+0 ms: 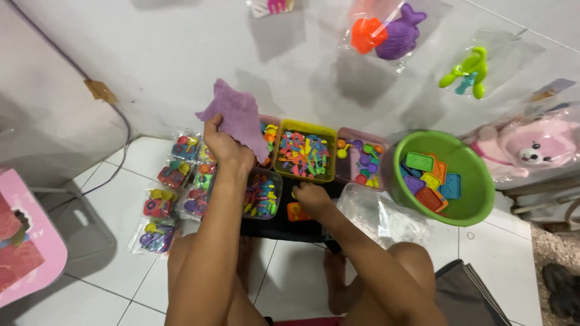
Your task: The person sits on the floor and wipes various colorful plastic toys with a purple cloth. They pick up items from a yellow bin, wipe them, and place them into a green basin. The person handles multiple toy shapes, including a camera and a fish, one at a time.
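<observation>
My left hand is raised and grips a purple fish-shaped plastic mould above the trays. My right hand rests lower, fingers curled on an orange square toy piece lying on a black surface. In front of the hands stand a yellow tray, a pink tray and a clear tray, all holding several small colourful plastic toys.
A green basin with flat coloured moulds sits at the right. Packed toy bags lie in rows on the white tiles at the left. Clear empty bags are beside my right arm. Bagged toys hang on the wall; a pink lid is far left.
</observation>
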